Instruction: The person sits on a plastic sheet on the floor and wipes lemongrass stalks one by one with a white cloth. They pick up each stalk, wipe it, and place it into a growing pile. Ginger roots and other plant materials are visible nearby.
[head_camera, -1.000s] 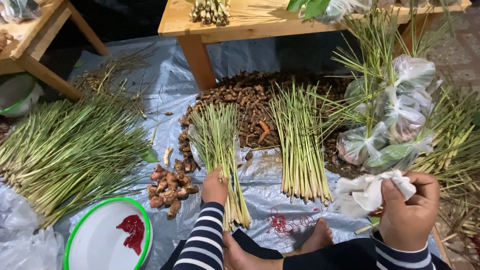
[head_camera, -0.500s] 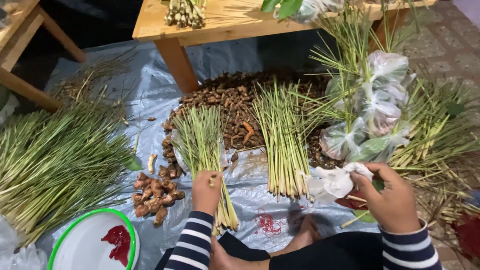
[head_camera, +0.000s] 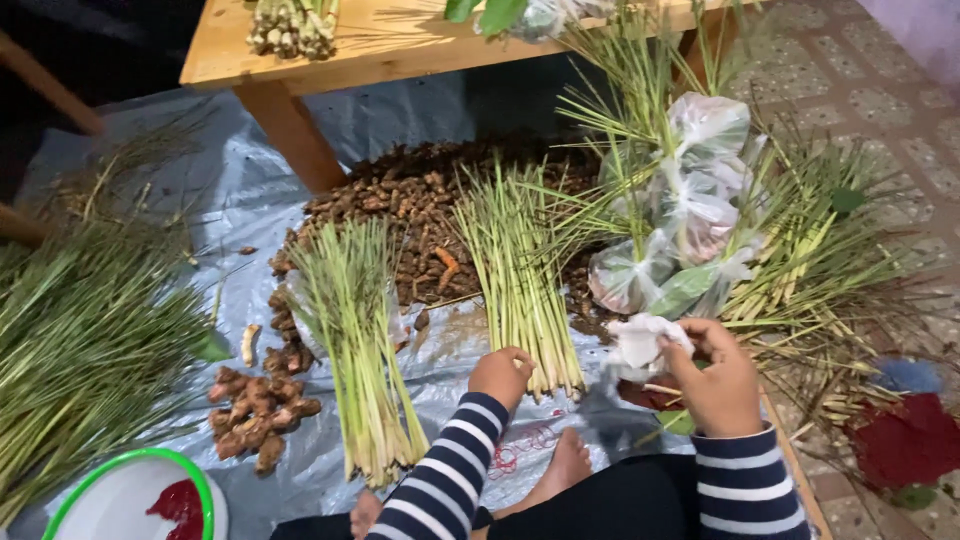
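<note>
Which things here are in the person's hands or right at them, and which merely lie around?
In hand:
left hand at the middle bundle of green lemongrass stalks
right hand, grip on a crumpled white plastic bag

Lying about:
brown heap of turmeric roots
green-rimmed white bowl
wooden table

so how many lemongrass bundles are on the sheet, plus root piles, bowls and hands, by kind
lemongrass bundles: 2 trimmed, one at left, one by the left hand
root piles: 2, big pile, small pile
green-rimmed bowl: 1
hands: 2, left hand, right hand holding a white plastic bag
total: 7
</note>
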